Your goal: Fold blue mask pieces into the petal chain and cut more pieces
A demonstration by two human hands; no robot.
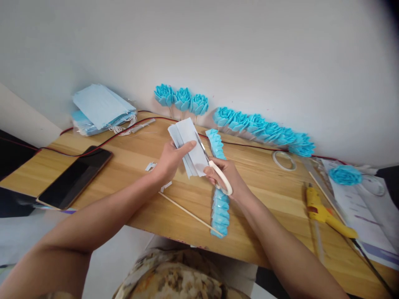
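My left hand is closed on a pale, pleated face mask, its thumb lying flat across the front. In my right hand is a pair of white-handled scissors, whose blades lie along the mask's right edge. Whether the blades are parted there I cannot tell. Below my hands, a strip of folded blue pieces runs down the table, partly hidden by my right hand. A thin wooden stick lies with one end on that strip. Small white scraps sit beside my left wrist.
Blue flowers on sticks lean along the wall, with a longer row to the right. Stacked masks and a phone are at left. A tape roll, yellow glue gun and cable also lie here.
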